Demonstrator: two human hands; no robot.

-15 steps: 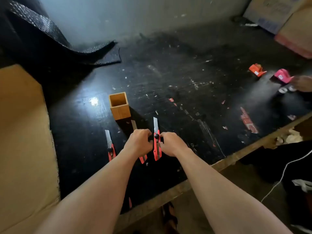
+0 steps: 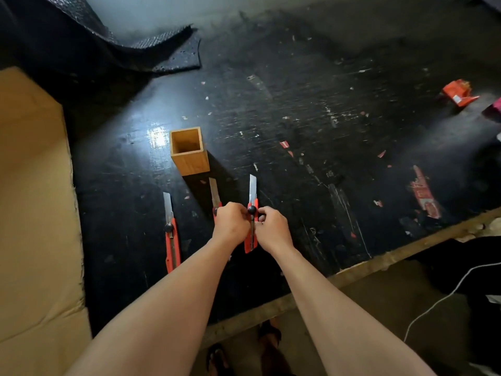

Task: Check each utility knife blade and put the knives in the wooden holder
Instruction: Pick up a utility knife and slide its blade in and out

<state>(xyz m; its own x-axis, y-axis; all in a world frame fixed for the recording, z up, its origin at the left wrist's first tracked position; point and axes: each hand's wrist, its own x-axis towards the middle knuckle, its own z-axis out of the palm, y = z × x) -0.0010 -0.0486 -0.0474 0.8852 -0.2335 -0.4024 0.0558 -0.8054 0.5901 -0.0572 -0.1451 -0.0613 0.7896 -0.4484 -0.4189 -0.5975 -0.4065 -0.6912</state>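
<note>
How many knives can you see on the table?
3. One lies at left, one is partly hidden under the left hand, and one is held by both hands. The holder looks empty.

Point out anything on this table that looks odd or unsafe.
All three utility knives have blades extended: the left knife and middle knife lie bare on the table, the third knife is in both hands. The wooden holder is empty. Torn red scraps litter the right side.

cardboard sheet (image 2: 32, 202) – orange tape dispenser (image 2: 457, 93)
</note>
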